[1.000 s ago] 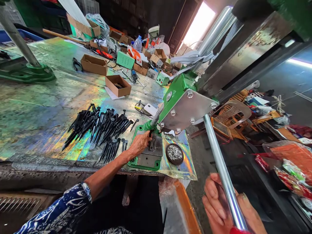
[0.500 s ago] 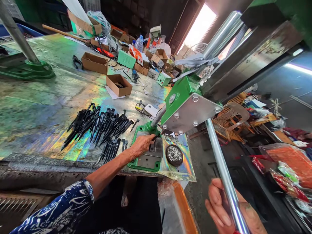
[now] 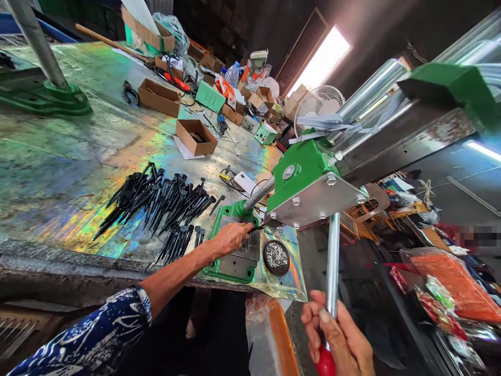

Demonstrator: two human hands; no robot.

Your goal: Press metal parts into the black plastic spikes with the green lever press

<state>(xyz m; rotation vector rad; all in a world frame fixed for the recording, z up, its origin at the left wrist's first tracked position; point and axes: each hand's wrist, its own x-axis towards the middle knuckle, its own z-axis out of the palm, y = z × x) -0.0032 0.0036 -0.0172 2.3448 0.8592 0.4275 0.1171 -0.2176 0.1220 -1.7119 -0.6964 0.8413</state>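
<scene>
My left hand (image 3: 233,237) is closed on a small black piece, which looks like one of the black plastic stakes, over the base plate (image 3: 235,263) of a green hand press (image 3: 301,175). Its far end sits under the press head, and my fingers hide the rest. My right hand (image 3: 340,331) is wrapped loosely round the steel lever (image 3: 333,261), just above its red knob (image 3: 325,361). Left of the press lies a pile of black plastic stakes (image 3: 156,201). A round dark dish (image 3: 276,257) of small shiny metal pieces stands right of the base.
Open cardboard boxes (image 3: 195,138), a green box (image 3: 210,96) and a white fan (image 3: 319,107) stand farther back. Another press base (image 3: 58,102) is at the far left. Below the table's front edge is a plastic-lined orange-edged container (image 3: 279,334).
The lever has swung left and closer to upright, my right hand moving with it, and its red knob now shows. My left hand stays at the press base. The view has shifted slightly.
</scene>
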